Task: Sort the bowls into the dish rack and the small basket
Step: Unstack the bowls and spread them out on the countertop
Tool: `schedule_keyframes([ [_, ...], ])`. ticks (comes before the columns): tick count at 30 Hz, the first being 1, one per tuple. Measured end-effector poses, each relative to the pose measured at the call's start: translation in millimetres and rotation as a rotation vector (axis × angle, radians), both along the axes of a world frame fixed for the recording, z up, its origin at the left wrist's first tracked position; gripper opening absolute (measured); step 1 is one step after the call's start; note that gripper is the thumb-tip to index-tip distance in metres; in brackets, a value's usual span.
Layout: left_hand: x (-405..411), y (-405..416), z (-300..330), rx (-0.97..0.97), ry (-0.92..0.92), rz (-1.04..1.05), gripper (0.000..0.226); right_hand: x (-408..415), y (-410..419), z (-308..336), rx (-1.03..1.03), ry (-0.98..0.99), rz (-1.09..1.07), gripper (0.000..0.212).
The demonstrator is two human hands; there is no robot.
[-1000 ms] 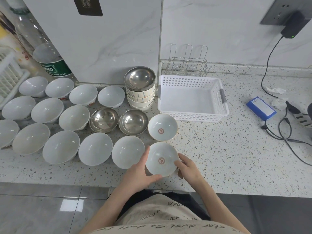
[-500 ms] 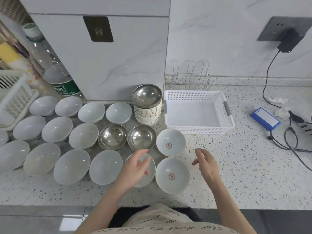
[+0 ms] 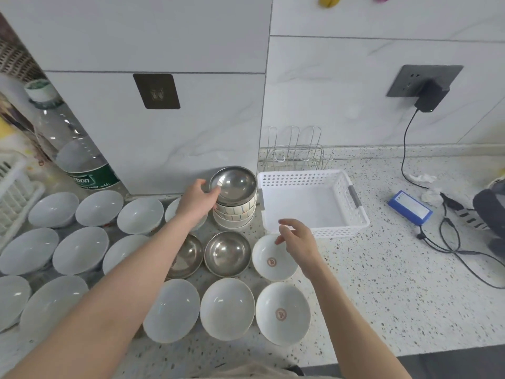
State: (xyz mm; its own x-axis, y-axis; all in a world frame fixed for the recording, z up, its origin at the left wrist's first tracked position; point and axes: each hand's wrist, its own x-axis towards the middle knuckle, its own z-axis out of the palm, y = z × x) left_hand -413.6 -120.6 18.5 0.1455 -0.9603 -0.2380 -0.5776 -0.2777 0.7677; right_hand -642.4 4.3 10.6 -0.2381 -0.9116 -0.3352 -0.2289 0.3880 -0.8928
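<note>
- Now the steel bowl [image 3: 233, 184] sits on top of a stack of striped ceramic bowls [image 3: 235, 213], just left of the white plastic basket [image 3: 311, 203].
- Left hand [image 3: 197, 199] is at the steel bowl's left rim, thumb on the edge, grip curled round it.
- Right hand [image 3: 299, 239] hovers over a white bowl with a red mark [image 3: 273, 259], grip loosely apart, holding nothing.
- Wire dish rack [image 3: 296, 149] stands behind the basket.
- Many white bowls cover the speckled table [image 3: 396, 296] at left.

Water bottle [image 3: 79, 160], blue box [image 3: 410, 207], plugged charger [image 3: 429, 97].
</note>
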Motion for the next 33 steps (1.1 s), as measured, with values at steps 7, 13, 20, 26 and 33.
schedule_keyframes([
  [7, -2.9, -14.5, -2.6, 0.004, -0.021, -0.116, 0.032, 7.7, 13.4, -6.4, 0.037, -0.03, -0.06, 0.017],
  [13, -2.0, -3.7, 17.2, -0.028, 0.092, -0.125, 0.03, 16.0, 13.4, -3.7, 0.039, -0.043, -0.092, 0.011],
  [20, 18.7, 25.5, 41.4, 0.024, 0.368, -0.025, 0.039, 35.5, -19.5, 12.0, 0.07, 0.021, -0.04, 0.021],
  [26, 76.1, 56.2, 34.1, 0.092, 0.596, 0.11, 0.036, 58.5, -51.8, 27.0, 0.122, 0.07, 0.037, 0.041],
  [33, 133.9, 84.7, 13.0, 0.133, 0.674, 0.248, 0.035, 91.1, -77.0, 25.1, 0.122, 0.226, 0.046, 0.047],
])
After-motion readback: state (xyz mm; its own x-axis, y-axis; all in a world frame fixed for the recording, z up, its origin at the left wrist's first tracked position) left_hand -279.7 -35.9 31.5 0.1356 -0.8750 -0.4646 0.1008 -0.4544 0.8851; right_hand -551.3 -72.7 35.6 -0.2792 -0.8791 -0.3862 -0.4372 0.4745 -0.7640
